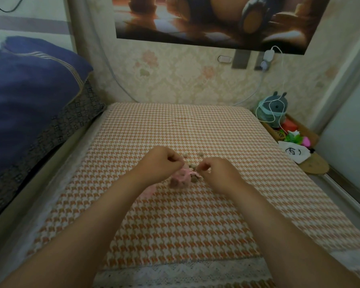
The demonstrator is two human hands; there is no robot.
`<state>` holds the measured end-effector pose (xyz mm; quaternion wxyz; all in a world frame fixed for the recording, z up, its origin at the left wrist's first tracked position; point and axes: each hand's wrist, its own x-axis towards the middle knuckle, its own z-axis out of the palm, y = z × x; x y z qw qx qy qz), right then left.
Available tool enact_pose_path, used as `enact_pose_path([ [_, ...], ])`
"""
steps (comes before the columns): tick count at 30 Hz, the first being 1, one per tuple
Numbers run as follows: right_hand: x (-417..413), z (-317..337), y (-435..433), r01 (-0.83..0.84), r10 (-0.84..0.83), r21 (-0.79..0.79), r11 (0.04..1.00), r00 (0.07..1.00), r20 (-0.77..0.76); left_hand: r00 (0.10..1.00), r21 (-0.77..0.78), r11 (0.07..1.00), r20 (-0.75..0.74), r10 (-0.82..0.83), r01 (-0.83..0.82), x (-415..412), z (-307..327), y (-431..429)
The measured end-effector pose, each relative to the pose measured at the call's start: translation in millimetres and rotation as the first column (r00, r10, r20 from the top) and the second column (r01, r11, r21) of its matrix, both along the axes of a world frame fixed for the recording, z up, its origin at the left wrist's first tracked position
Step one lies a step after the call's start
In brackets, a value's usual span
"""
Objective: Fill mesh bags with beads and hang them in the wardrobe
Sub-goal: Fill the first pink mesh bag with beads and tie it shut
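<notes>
A pink mesh bag (182,177) with brown beads inside lies on the orange-and-white houndstooth cloth (175,221). My left hand (161,163) pinches the bag's top at its left side. My right hand (216,173) pinches the bag's opening from the right, fingers closed. Several loose brown beads (195,178) lie between and just beyond the two hands, and one bead (200,154) sits farther back. A second bit of pink mesh (147,193) shows under my left wrist.
A bed with a blue quilt (29,96) borders the left side. At the right, a wooden tray (293,132) holds a grey plush toy (275,107), a white cable and small colourful items. A floral-papered wall stands behind, a sliding door at far right.
</notes>
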<state>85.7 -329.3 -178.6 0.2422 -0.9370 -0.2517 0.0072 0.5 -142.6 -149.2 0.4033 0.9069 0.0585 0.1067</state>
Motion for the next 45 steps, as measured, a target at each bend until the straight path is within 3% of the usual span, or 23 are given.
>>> enact_pose_path([
  [5, -5, -12, 6, -0.002, 0.000, -0.087, 0.996, 1.000, -0.016, 0.996, 0.077, 0.997, -0.089, -0.021, 0.028, -4, -5, 0],
  [13, -5, -22, 12, 0.034, -0.030, -0.059, 0.998, 0.998, 0.063, 0.997, 0.055, 0.997, -0.052, -0.049, 0.052, -12, -4, -1],
  [20, -5, 9, 11, 0.043, -0.057, 0.252, 0.967, 0.997, 0.046, 0.996, 0.060, 0.996, -0.063, -0.067, 0.071, -15, -3, 2],
  [25, -23, 44, 15, -0.107, 0.079, 0.404, 0.908, 0.993, 0.086, 0.993, 0.038, 0.996, -0.087, -0.081, 0.084, -15, -3, 4],
  [30, -36, 36, 22, -0.225, 0.215, 0.312, 0.923, 0.974, 0.067, 0.991, 0.024, 0.994, -0.073, -0.109, 0.111, -16, -3, 7],
  [36, -31, 34, 26, -0.225, 0.214, 0.321, 0.920, 0.974, 0.068, 0.992, 0.000, 0.994, -0.064, -0.110, 0.110, -15, -8, 11],
  [41, -34, 32, 28, -0.278, 0.275, 0.102, 0.955, 0.961, 0.039, 0.990, -0.056, 0.990, -0.049, -0.134, 0.131, -14, -9, 13],
  [45, -32, 31, 23, -0.258, 0.258, 0.060, 0.964, 0.966, 0.002, 0.996, -0.082, 0.993, 0.024, -0.088, 0.090, -10, -12, 12],
])
